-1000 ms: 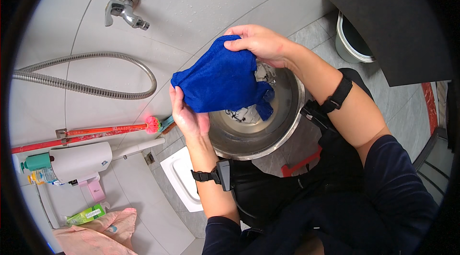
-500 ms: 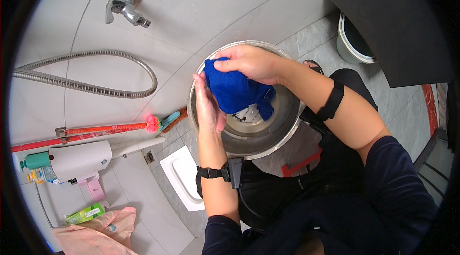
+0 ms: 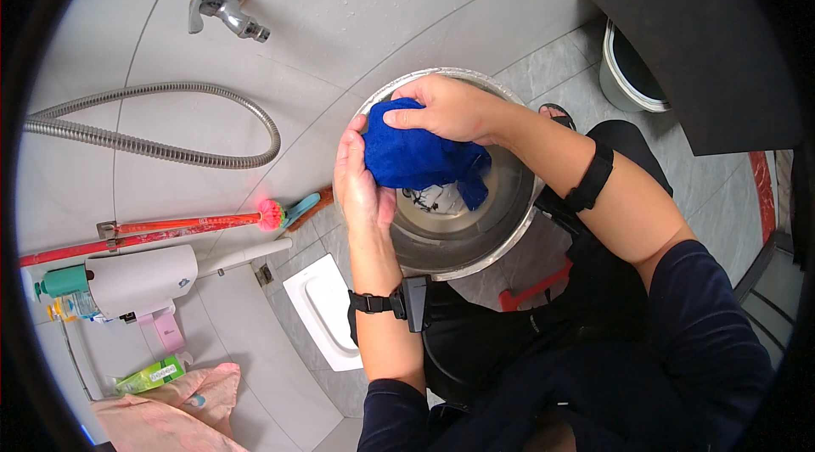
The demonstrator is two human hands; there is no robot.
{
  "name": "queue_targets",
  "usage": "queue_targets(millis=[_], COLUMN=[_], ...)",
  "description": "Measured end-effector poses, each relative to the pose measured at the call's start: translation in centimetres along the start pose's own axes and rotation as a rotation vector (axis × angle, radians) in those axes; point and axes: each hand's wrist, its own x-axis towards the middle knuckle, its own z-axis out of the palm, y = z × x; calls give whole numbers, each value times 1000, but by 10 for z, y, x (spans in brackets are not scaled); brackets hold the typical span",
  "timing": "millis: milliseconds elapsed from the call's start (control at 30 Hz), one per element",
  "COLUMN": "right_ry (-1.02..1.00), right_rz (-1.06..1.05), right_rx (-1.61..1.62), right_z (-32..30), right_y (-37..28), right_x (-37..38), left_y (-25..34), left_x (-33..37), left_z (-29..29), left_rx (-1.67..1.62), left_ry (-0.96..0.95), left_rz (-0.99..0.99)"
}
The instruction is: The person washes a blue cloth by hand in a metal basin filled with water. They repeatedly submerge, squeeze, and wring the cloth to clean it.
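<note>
Both hands hold a bunched blue cloth (image 3: 412,149) above a round metal basin (image 3: 454,269). My right hand (image 3: 441,108) pinches its upper edge, thumb on top. At the cloth's left side my left hand (image 3: 363,176) cups it, fingers curled against the edge. A loose end of the cloth hangs down toward the right side of the basin. Under it, inside the basin, lies a white item with black markings (image 3: 437,199), partly covered by the cloth, in what looks like shallow water.
A metal tap (image 3: 229,9) and a looped metal hose (image 3: 170,151) are on the wall at left. Below them are red poles (image 3: 178,227), a pink brush head (image 3: 270,214) and a white tray-like object (image 3: 323,312). A bucket (image 3: 628,78) stands far right, beside a dark panel (image 3: 705,44).
My left hand has shifted slightly up and left, its fingers now closer round the cloth's edge. The cloth's lower edge has risen a little, and its hanging end looks more spread.
</note>
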Motion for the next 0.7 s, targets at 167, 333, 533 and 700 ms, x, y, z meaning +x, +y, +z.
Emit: queue_targets(millis=[167, 333, 533, 700], right_ry=[55, 444, 453, 591], right_rz=[-32, -247, -580, -547], right_rx=[26, -480, -921, -879], right_z=[-1, 32, 60, 55], right_y=[7, 1, 16, 26], right_x=[3, -15, -19, -11], left_y=[5, -7, -45, -41], left_x=[-4, -2, -15, -24], left_z=[7, 11, 19, 28], left_rx=[42, 115, -169, -27], left_ry=[29, 159, 124, 146], left_rz=[19, 6, -119, -234])
